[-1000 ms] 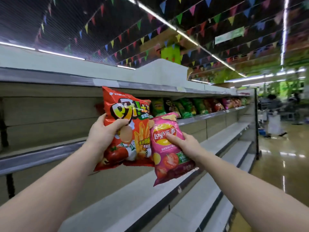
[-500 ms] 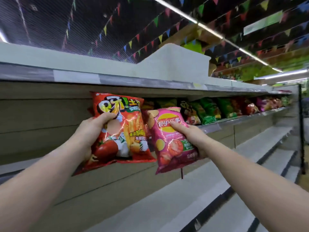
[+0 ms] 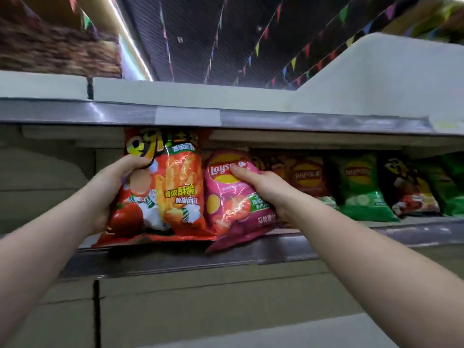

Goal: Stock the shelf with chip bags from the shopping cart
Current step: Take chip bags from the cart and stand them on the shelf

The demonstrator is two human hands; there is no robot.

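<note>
My left hand (image 3: 110,187) grips the left edge of a large red-orange chip bag (image 3: 173,194) that stands upright with its bottom at the front lip of the shelf (image 3: 288,249). My right hand (image 3: 261,187) holds a pink Lay's bag (image 3: 228,204) right beside it; the pink bag's lower corner hangs over the shelf lip. The red bag's top reaches up under the shelf above (image 3: 276,119). The shopping cart is out of sight.
To the right on the same shelf stand a dark red Lay's bag (image 3: 308,177), a green Lay's bag (image 3: 361,192) and more bags (image 3: 411,192). Left of the red bag the shelf (image 3: 50,187) holds nothing. A lower shelf (image 3: 276,332) juts out below.
Both hands have carried their bags forward and up to the shelf; the bags now sit at its front lip. The view has swung left and closer to the shelving.
</note>
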